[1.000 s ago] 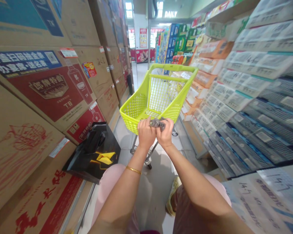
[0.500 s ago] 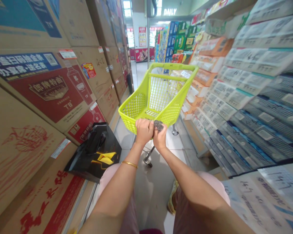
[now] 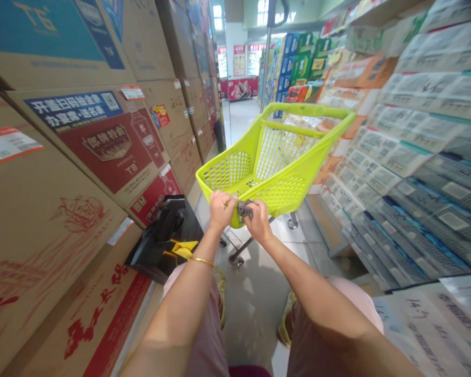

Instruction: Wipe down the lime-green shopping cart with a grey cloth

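In front of me stands a lime-green plastic shopping cart (image 3: 282,196) with perforated sides, turned so that one corner points at me. My left hand (image 3: 222,208) is closed over the rim near that corner, its fingers wrapped on the edge. Just to its right, my right hand (image 3: 258,221) is closed on a crumpled dark grey rag (image 3: 244,208). The rag is pressed against the cart's outer side just below the rim. Part of the rag and several fingertips are hidden. The front caster (image 3: 236,259) rests on the floor.
Stacked cardboard cartons (image 3: 113,146) line the left side, with a black gift bag (image 3: 167,241) at their foot. Piled tissue packs (image 3: 412,131) and grey-blue packs (image 3: 412,230) rise on the right. A tiled aisle (image 3: 239,118) runs ahead, and my knees flank the space below my arms.
The cart has swung round, its near corner showing more of the right side. Both hands have stayed at the corner, the rag moving slightly left and down. My view has shifted left.
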Motion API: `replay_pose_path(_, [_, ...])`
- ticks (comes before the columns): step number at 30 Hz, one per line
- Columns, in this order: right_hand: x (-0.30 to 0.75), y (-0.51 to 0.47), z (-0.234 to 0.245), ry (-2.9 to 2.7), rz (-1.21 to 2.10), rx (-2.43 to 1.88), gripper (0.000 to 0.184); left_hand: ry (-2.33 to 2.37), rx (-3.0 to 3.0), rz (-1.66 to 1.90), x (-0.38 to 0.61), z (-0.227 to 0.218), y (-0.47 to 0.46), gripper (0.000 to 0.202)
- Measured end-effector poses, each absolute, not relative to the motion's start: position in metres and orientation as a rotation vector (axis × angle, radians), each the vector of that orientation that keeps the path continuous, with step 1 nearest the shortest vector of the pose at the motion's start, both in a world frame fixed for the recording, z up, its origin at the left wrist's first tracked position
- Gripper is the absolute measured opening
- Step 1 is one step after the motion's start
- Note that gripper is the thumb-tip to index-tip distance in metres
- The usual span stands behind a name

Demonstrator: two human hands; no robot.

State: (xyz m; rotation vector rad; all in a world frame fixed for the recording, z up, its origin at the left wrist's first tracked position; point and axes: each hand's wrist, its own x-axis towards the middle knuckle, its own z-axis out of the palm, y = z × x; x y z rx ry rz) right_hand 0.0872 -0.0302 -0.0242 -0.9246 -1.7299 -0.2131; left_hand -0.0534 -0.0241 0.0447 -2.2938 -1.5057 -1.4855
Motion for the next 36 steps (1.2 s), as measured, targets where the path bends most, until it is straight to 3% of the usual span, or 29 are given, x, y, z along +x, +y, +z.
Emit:
replay_pose_path(10, [0.070,-0.034,0.014,-1.816,-0.468,-0.907,0.022,-1.412,-2.447,-1.436,-0.081,0.045,-0.019,0.049])
replay_pose_path(22, [0.070,-0.032,-0.021,-1.902,-0.550,-1.022,0.018,-1.473,-2.314,-1.170,-0.063,0.052,-0.044,0.040])
replay_pose_path(36, [0.080,-0.044,-0.038,-2.182,-0.589,-1.057,0.023,-1.502,-2.268,-1.397,-0.048,0.028,-0.031,0.024])
